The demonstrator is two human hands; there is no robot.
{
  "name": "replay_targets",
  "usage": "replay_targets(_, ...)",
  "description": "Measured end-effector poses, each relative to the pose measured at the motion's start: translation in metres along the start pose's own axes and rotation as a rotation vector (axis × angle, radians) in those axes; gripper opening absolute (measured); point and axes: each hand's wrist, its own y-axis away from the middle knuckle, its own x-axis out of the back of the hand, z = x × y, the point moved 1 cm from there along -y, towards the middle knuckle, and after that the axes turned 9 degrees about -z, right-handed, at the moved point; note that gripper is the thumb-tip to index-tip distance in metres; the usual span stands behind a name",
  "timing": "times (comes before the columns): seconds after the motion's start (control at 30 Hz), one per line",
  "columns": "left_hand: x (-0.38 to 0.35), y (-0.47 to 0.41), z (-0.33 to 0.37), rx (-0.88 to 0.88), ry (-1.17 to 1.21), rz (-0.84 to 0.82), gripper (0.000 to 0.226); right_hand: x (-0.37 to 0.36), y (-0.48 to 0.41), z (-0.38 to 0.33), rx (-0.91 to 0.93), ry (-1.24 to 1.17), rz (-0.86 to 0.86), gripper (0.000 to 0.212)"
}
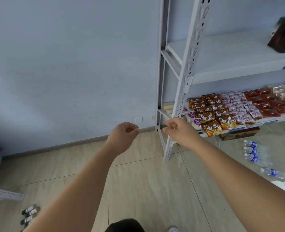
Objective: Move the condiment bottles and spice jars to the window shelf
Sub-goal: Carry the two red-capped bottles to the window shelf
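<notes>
Dim bluish light; wide-angle bending at edges; right side blurred.

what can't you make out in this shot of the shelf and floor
- Dark bottle on the upper shelf, head view: blurred, cut off by the right edge; label unreadable.
- Small jars on the floor, bottom left: tiny, partly behind the left forearm; count unclear.
- Water bottles at right: labels smeared by blur.
- Right hand: curled fingers hide whether it pinches anything.
</notes>
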Motion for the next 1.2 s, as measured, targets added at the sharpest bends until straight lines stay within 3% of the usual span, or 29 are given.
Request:
replay_targets(0.33, -0.055, -0.058, 0.066, -0.049, -0.039, -0.059, 0.014, 0.08, -0.029, 0.037, -0.006, 0.016, 0.015, 0.032)
replay_targets(0.63, -0.085, -0.157, 0.178, -0.255, -0.009, -0.127, 0.014, 0.194, -0.069, 0.044, -0.024, 0.067, 0.171, 0.03)
replay_targets(0.9, -0.129, -0.203, 0.226, -0.322, -0.084, -0.249, 0.006, 0.254, -0.081, 0.084, -0.057, -0.039, 0.29, 0.03)
replay_targets(1.2, -0.188, -0.246, 0.29, -0.345, -0.134, -0.207, 0.012, 0.339, -0.101, 0.136, -0.043, -0.068, 0.331, 0.029)
